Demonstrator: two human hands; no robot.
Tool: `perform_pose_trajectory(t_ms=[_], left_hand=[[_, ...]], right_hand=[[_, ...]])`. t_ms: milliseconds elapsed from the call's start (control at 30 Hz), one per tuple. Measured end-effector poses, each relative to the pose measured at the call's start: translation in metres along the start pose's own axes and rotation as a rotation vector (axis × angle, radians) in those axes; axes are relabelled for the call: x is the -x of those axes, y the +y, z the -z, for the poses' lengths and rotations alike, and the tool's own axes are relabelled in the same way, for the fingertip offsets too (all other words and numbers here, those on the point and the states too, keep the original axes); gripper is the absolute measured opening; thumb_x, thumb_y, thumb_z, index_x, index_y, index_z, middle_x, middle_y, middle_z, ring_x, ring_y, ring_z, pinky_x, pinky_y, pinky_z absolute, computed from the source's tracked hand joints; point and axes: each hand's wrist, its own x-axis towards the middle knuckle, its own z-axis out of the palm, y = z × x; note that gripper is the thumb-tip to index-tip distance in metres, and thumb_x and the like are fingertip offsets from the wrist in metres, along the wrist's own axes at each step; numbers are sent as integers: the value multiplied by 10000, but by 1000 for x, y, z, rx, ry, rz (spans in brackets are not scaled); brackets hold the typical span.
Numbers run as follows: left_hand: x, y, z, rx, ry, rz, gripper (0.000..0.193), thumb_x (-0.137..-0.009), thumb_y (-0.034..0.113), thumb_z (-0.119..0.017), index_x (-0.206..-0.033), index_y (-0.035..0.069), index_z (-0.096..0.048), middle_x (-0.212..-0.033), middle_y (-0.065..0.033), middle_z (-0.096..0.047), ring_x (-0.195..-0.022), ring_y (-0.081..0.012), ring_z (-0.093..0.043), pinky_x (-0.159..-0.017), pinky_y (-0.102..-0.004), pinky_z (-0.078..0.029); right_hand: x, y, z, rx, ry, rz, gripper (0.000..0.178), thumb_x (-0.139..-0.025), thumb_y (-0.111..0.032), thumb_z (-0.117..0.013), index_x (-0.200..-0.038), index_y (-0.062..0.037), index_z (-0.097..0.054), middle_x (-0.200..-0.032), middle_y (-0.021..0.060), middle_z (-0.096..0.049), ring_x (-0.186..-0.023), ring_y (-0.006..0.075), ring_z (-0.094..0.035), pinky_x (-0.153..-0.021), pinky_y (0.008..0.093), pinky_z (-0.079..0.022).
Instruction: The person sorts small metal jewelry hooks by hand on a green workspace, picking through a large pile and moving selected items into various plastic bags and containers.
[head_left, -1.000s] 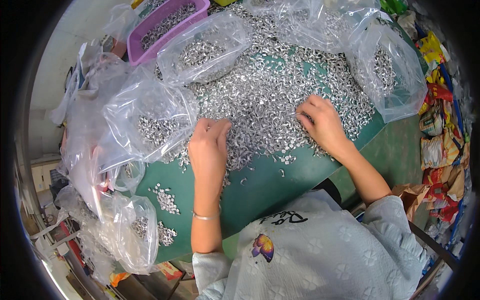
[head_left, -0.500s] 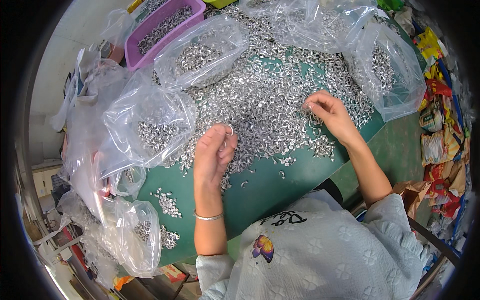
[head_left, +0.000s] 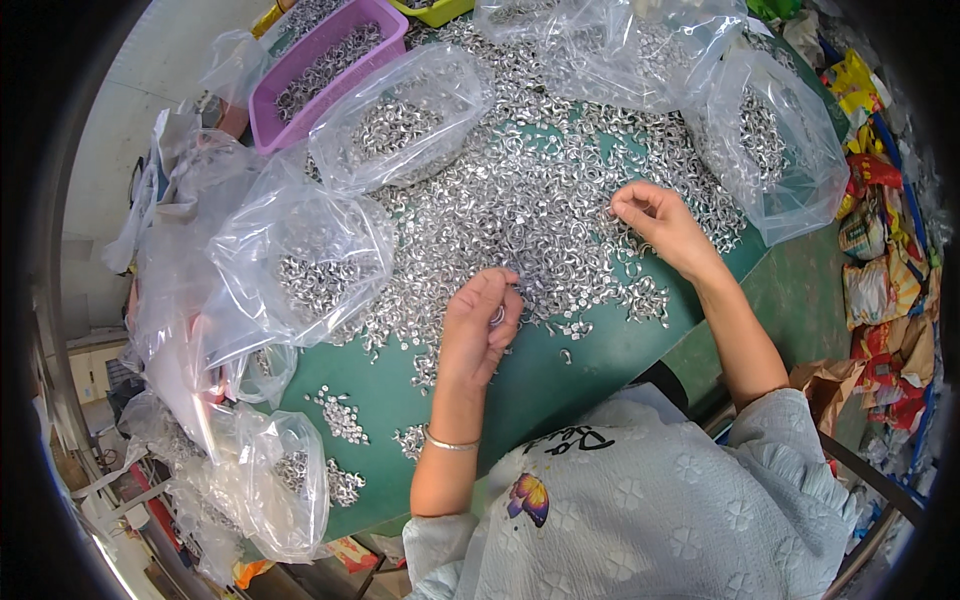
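Note:
A broad heap of small, shiny, curved silver metal pieces [head_left: 540, 215] covers the green table [head_left: 530, 370]. Over the near edge of the heap, my left hand [head_left: 478, 325] is closed with its fingers curled; a curved metal piece [head_left: 497, 316] shows between them. Farther right, my right hand [head_left: 655, 222] pinches thumb and forefinger together at the heap. A bit of silver shows at those fingertips, too small to tell apart from the pieces behind. A thin bracelet circles my left wrist.
Clear plastic bags [head_left: 235, 250] holding metal pieces stand left, behind and right of the heap. At the back left is a purple basket [head_left: 262, 110] of pieces, beside a yellow-green one [head_left: 440, 12]. Small piles [head_left: 340, 415] lie front left. Colourful sacks [head_left: 870, 290] line the right side.
My left hand has moved right along the heap's near edge, still closed. A small pile near my left wrist has come into view. My right hand has hardly moved.

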Motion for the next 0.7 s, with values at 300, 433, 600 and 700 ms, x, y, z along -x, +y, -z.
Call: perform_pose_trajectory(t_ms=[300, 433, 600, 700], left_hand=[[-1, -6, -14, -255, 63, -31, 186, -947, 111, -441, -1037, 42, -589, -681, 41, -481, -513, -1, -315, -429, -152, -229], [-4, -10, -19, -527, 138, -219, 184, -930, 77, -452, -1025, 22, -598, -698, 34, -499, -528, -25, -376, -450, -169, -292], [-12, -12, -19, -1079, 372, -526, 115, -863, 73, -564, -934, -3, -612, -721, -49, -559, -592, -122, -533, -512, -248, -414], [-31, -14, -16, -1450, 592, -775, 157, -799, 140, -667, -864, 3, -629, -636, -56, -529, -532, -158, -492, -504, -289, -400]], right_hand=[[4, -10, 5, 39, 33, 231, 96, -871, -119, -525, -869, -30, -561, -836, 60, -532, -766, 186, -512, -755, 359, -412], [0, -14, 5, -1136, -294, -100, 106, -867, -75, -480, -877, -1, -555, -915, 115, -549, -687, 180, -532, -529, 272, -470], [-14, -15, -12, -902, -230, -259, 142, -867, -137, -550, -816, -5, -565, -792, 78, -574, -573, 153, -502, -428, 225, -384], [-17, -10, -26, -178, -132, -66, 175, -833, -158, -626, -765, -4, -580, -664, 60, -562, -533, 171, -507, -473, 258, -399]])
